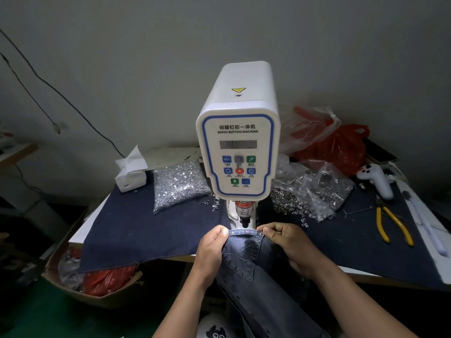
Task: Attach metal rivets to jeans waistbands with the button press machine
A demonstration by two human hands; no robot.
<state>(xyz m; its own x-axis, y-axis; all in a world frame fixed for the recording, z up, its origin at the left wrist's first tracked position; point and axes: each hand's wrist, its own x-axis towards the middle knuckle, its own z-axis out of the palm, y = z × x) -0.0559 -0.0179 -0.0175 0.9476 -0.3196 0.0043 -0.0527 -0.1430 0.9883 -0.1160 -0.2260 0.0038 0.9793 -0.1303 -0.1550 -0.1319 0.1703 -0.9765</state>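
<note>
While both hands pinch it, waistband [246, 232] apparently sits under press [240, 152].

Small garment workshop. A servo button machine [238, 132] stands just beyond the hands, flanked by clear bags of metal rivets [179, 185], with yellow-handled pliers [393, 224] to the right on a denim-covered worktable [136, 230].

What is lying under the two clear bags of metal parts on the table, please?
Dark denim cloth covers the table beneath both the left bag and the right bag. The tabletop beneath is hidden.
</note>
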